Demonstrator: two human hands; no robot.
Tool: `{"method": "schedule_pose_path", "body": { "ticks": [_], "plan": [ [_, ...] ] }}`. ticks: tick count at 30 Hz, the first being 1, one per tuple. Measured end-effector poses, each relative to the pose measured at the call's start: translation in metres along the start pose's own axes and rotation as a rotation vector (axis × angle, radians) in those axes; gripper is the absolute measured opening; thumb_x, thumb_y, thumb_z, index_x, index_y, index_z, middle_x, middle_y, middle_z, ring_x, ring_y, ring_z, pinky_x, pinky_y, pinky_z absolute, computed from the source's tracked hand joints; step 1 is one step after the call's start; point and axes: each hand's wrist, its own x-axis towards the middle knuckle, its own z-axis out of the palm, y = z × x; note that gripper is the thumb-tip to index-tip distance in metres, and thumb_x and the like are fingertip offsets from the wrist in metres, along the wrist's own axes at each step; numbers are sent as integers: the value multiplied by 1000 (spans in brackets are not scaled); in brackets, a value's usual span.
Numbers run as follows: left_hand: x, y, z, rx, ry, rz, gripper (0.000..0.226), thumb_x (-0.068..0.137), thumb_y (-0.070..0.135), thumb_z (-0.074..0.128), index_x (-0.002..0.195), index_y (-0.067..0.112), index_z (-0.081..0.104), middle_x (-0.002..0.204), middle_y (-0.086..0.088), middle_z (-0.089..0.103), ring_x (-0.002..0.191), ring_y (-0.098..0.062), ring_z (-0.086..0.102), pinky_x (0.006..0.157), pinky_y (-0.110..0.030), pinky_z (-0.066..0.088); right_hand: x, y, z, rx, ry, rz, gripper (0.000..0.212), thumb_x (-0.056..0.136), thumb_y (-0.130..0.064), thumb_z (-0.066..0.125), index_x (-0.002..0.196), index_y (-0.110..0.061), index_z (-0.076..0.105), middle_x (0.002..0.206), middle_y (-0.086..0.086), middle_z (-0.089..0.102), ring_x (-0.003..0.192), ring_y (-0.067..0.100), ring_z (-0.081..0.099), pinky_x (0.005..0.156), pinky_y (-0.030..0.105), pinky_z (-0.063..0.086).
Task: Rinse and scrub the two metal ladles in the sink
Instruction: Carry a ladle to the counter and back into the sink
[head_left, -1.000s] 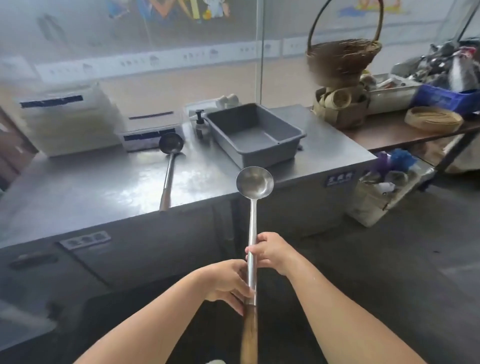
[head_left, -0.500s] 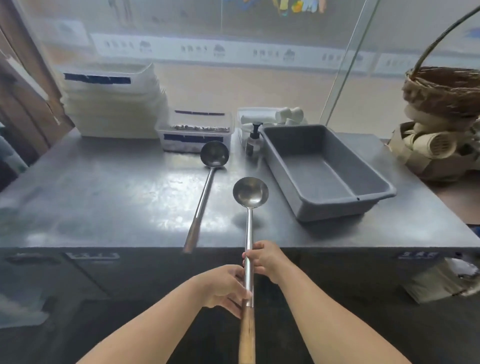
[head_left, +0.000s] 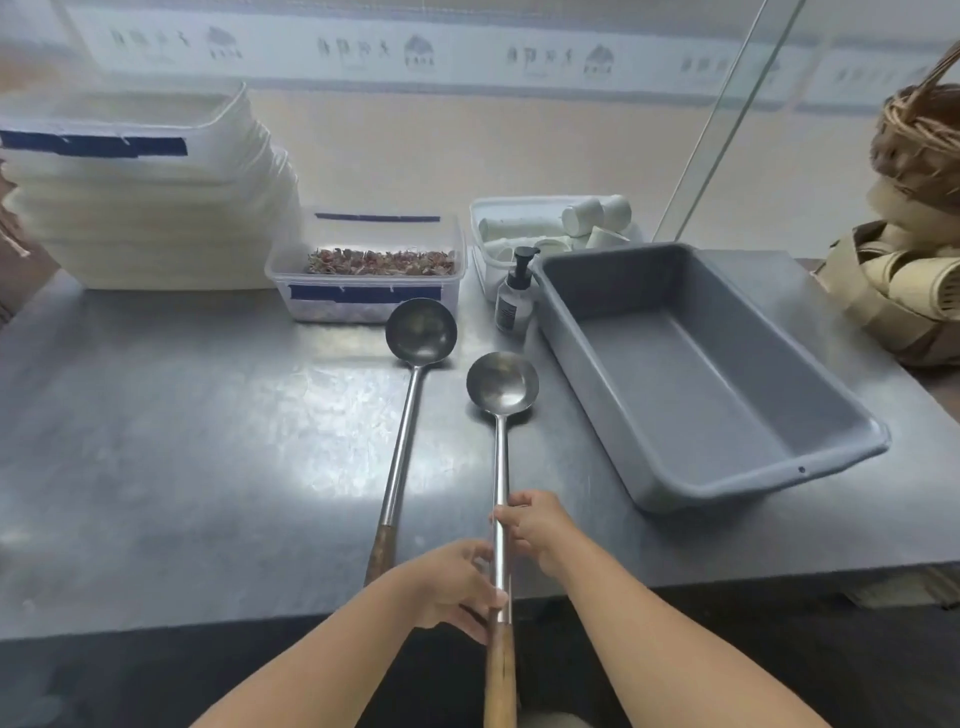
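Both my hands grip one long metal ladle (head_left: 502, 385) with a wooden handle end. My right hand (head_left: 532, 525) holds the steel shaft farther up, and my left hand (head_left: 457, 584) holds it just above the wood. Its bowl faces up, at or just above the steel counter (head_left: 182, 441). A second ladle (head_left: 420, 330) lies on the counter to the left, bowl up, its handle pointing toward me. No sink is in view.
A grey plastic tub (head_left: 701, 374) stands right of the ladles. Behind them are a pump bottle (head_left: 514, 291), a clear box of dried bits (head_left: 374, 265), a white box of cups (head_left: 550, 223) and stacked white trays (head_left: 140, 187). Woven baskets (head_left: 914, 218) sit far right.
The view has closed in on the counter. The held ladle has moved forward over the counter and lower, its bowl now beside the lying ladle's bowl. Both hands keep their grip.
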Motion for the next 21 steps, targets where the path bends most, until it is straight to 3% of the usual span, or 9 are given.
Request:
{"method": "schedule_pose_path", "body": {
  "ticks": [2, 4, 9, 12, 18, 21],
  "plan": [
    [14, 9, -8, -29, 26, 0, 56, 86, -7, 67, 134, 16, 50, 118, -15, 57, 95, -29, 71, 85, -51, 59, 18, -9, 0, -10, 4, -2, 5, 90, -6, 67, 93, -7, 64, 99, 19, 71, 94, 33, 71, 83, 44, 61],
    [29, 16, -15, -57, 66, -2, 55, 86, -5, 68, 133, 15, 50, 115, -15, 59, 91, -29, 73, 84, -49, 60, 37, -18, 0, -32, 1, 1, 4, 90, -6, 67, 91, -7, 63, 91, 16, 69, 83, 29, 70, 78, 42, 62],
    [64, 32, -29, 49, 203, 37, 44, 87, 2, 68, 126, 19, 56, 107, -8, 65, 89, -19, 72, 76, -32, 62, 79, -36, 0, -151, 15, -22, 12, 86, -14, 73, 82, -11, 62, 78, 9, 67, 75, 27, 69, 77, 49, 62],
    [84, 38, -37, 35, 237, 41, 37, 85, 1, 68, 114, 22, 60, 105, -9, 66, 90, -24, 73, 79, -41, 62, 95, -47, -1, -164, 22, -9, 14, 86, -14, 73, 79, -11, 62, 80, 9, 67, 81, 29, 71, 77, 48, 62],
    [109, 49, -42, -48, 322, 0, 45, 77, -1, 71, 111, 19, 50, 93, -10, 51, 79, -28, 65, 72, -54, 61, 126, -56, -6, -260, 25, 8, 20, 78, -27, 77, 78, -12, 64, 80, 9, 73, 80, 27, 74, 78, 47, 62],
    [121, 56, -43, -11, 361, -1, 41, 80, 0, 69, 111, 21, 50, 91, -9, 53, 88, -36, 69, 73, -54, 61, 136, -65, -7, -313, 33, 4, 21, 80, -29, 76, 80, -12, 63, 83, 7, 73, 79, 24, 73, 80, 44, 61]
  ]
}}
